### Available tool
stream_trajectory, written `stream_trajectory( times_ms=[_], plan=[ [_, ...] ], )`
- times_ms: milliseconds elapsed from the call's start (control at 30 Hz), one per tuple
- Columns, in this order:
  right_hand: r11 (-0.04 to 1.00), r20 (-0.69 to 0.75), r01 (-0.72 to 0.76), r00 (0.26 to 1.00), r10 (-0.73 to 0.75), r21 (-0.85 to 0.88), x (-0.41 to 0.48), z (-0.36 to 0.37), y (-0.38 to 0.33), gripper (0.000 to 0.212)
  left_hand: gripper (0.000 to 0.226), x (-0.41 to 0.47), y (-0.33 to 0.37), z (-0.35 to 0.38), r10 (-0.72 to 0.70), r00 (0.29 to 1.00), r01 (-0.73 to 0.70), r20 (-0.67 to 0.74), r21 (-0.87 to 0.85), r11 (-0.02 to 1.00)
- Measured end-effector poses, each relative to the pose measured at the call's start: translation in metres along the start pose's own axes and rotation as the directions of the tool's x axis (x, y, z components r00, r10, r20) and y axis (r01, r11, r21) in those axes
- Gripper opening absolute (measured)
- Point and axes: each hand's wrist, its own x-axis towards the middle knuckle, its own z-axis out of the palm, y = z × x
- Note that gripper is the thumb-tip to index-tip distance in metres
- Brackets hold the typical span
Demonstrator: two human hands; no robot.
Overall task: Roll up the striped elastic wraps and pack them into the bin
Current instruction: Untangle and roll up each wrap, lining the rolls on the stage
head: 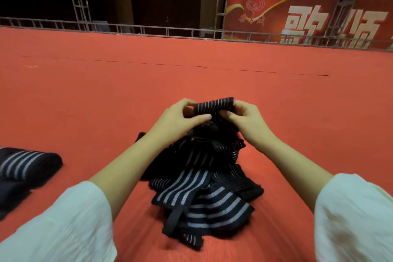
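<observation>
A black elastic wrap with thin white stripes [214, 105] is held up between both hands, its top end curled into a small roll. My left hand [178, 118] pinches its left side, thumb across the front. My right hand [244, 117] grips its right side with curled fingers. The rest of this wrap hangs down into a loose pile of striped wraps [204, 193] on the red carpet just in front of me. No bin is in view.
More striped dark wraps [25, 166] lie at the left edge of the view. Red carpet [191, 74] stretches ahead to a low metal railing [148, 28]. Beyond it stand truss towers and a red banner [297, 15] at right.
</observation>
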Motion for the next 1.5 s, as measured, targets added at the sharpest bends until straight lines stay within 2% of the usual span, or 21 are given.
stream_trajectory(
  times_ms=[100,167,200,267,300,367,467,567,667,733,800,833,900,933,967,1033,1133,1200,1400,1500],
  plan=[
    [0.999,-0.024,-0.043,0.999,0.042,-0.032,-0.009,-0.002,0.001,0.023,0.037,-0.007,-0.005,0.011,-0.009,0.999,0.012,0.042,-0.058,0.998],
    [0.995,-0.064,-0.072,0.996,0.068,-0.067,-0.011,-0.002,0.003,0.032,0.045,-0.006,-0.007,0.017,-0.015,0.997,0.019,0.071,-0.059,0.998],
    [0.995,-0.096,-0.082,0.992,0.077,-0.049,-0.01,-0.003,0.003,0.031,0.052,-0.005,-0.01,0.02,-0.028,0.995,0.027,0.095,0.003,1.0],
    [0.992,-0.205,-0.094,0.973,0.109,0.08,-0.004,-0.011,0.002,0.014,0.063,-0.008,-0.016,0.029,-0.076,0.987,0.041,0.138,0.242,0.969],
    [0.986,-0.26,-0.098,0.957,0.13,0.134,-0.001,-0.017,0.001,0.006,0.066,-0.011,-0.021,0.034,-0.087,0.988,0.036,0.13,0.35,0.936],
    [0.981,-0.293,-0.102,0.945,0.147,0.163,0.001,-0.024,0.0,0.006,0.066,-0.016,-0.028,0.04,-0.069,0.995,0.035,0.068,0.418,0.908],
    [0.98,-0.257,-0.125,0.953,0.161,0.152,-0.001,-0.024,0.006,0.008,0.064,-0.019,-0.022,0.044,-0.024,1.0,0.02,0.008,0.328,0.944],
    [0.958,-0.224,-0.177,0.948,0.228,0.225,-0.006,-0.016,0.01,0.011,0.067,-0.018,-0.005,0.049,0.014,1.0,-0.009,-0.017,0.291,0.957],
    [0.922,-0.215,-0.211,0.933,0.289,0.325,-0.008,-0.013,0.008,0.011,0.047,-0.02,0.003,0.057,0.059,0.997,-0.034,-0.051,0.397,0.917],
    [0.911,-0.218,-0.224,0.925,0.31,0.347,-0.008,-0.014,0.006,0.01,0.035,-0.02,-0.003,0.062,0.177,0.972,-0.087,-0.154,0.462,0.882],
    [0.9,-0.216,-0.24,0.918,0.332,0.363,-0.009,-0.017,0.006,0.009,0.053,-0.016,-0.009,0.061,0.323,0.914,-0.157,-0.246,0.52,0.84],
    [0.898,-0.211,-0.247,0.918,0.337,0.363,-0.009,-0.019,0.007,0.009,0.07,-0.012,-0.01,0.058,0.336,0.915,-0.176,-0.222,0.528,0.83],
    [0.906,-0.194,-0.253,0.923,0.331,0.34,-0.011,-0.023,0.01,0.011,0.099,-0.001,-0.014,0.051,0.238,0.969,-0.168,-0.068,0.524,0.835],
    [0.908,-0.186,-0.259,0.925,0.331,0.328,-0.011,-0.024,0.012,0.012,0.104,0.005,-0.015,0.047,0.164,0.986,-0.146,0.011,0.524,0.839],
    [0.908,-0.179,-0.264,0.926,0.333,0.324,-0.012,-0.024,0.014,0.012,0.103,0.011,-0.018,0.045,0.108,0.992,-0.128,0.069,0.515,0.847],
    [0.903,-0.185,-0.267,0.922,0.341,0.338,-0.012,-0.024,0.017,0.012,0.082,0.019,-0.02,0.045,0.083,0.99,-0.13,0.114,0.507,0.852],
    [0.892,-0.242,-0.239,0.906,0.346,0.384,-0.01,-0.029,0.021,0.013,0.04,0.021,-0.021,0.051,0.16,0.987,-0.142,0.022,0.593,0.793],
    [0.884,-0.302,-0.224,0.882,0.363,0.409,-0.008,-0.035,0.025,0.012,0.025,0.018,-0.025,0.052,0.206,0.977,-0.126,-0.057,0.622,0.772],
    [0.889,-0.422,-0.163,0.834,0.356,0.428,-0.003,-0.04,0.033,0.012,0.023,0.016,-0.034,0.046,0.223,0.972,-0.123,-0.074,0.647,0.753],
    [0.895,-0.517,-0.154,0.769,0.375,0.42,0.0,-0.043,0.034,0.013,0.023,0.014,-0.034,0.042,0.221,0.974,-0.133,-0.052,0.657,0.742]
  ],
)
